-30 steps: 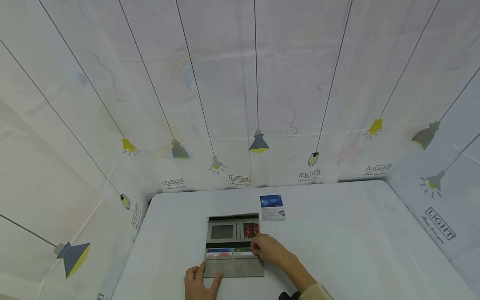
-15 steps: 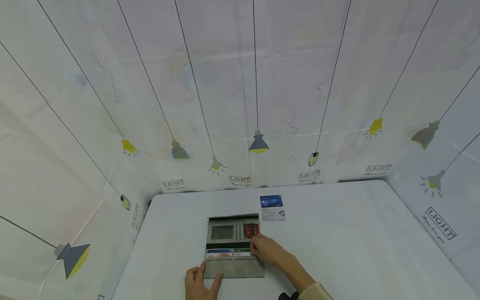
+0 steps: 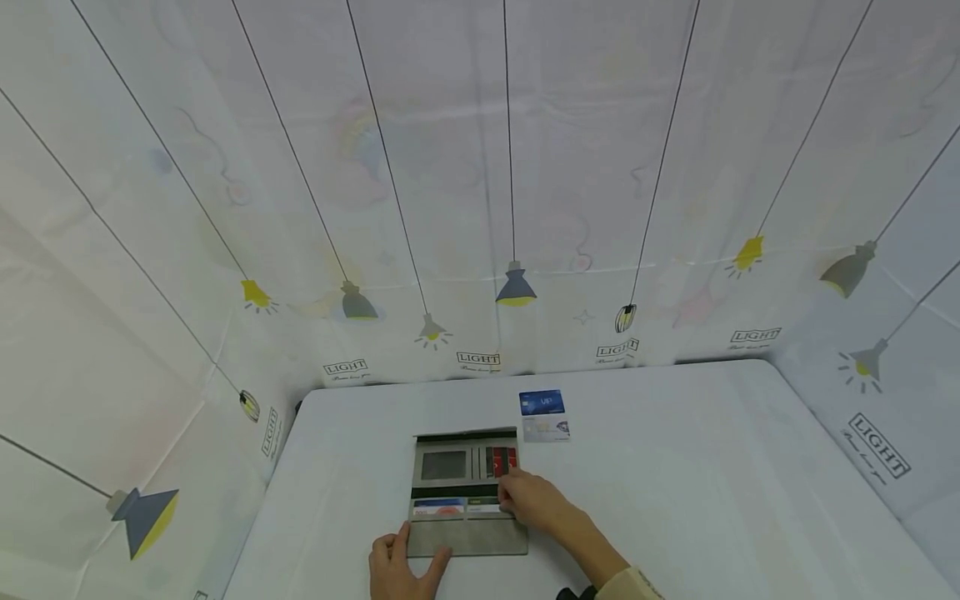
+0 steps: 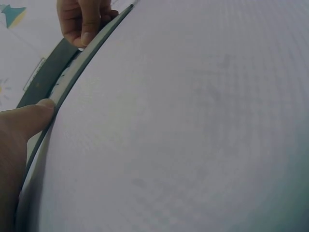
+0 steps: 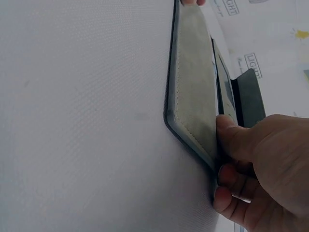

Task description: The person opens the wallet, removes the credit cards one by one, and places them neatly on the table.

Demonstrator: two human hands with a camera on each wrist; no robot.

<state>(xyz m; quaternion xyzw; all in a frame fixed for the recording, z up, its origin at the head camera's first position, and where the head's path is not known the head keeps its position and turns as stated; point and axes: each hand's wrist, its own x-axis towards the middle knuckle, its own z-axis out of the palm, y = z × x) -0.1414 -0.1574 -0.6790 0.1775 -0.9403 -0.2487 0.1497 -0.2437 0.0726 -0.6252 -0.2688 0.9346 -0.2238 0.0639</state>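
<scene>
A grey-green wallet (image 3: 467, 537) lies unfolded on the white table, with a clear window, red cards in its upper panel and two cards in the pockets below. My left hand (image 3: 399, 568) rests at its lower left corner, the fingers along the left side and the thumb (image 4: 46, 104) on the near edge. At the wallet's right edge, my right hand (image 3: 536, 497) has thumb and curled fingers around the border by the lower pocket; the right end of the green card (image 3: 483, 505) is hidden there. Whether the fingertips also pinch this card cannot be seen.
Behind and right of the wallet, a blue VIP card (image 3: 542, 402) and a pale silver card (image 3: 547, 429) lie flat on the table (image 3: 675, 483). White cloth walls printed with lamps (image 3: 516, 287) enclose the far side and both flanks.
The left thumb has slid slightly to the right along the wallet's near edge. My right hand stays at the same place on the wallet.
</scene>
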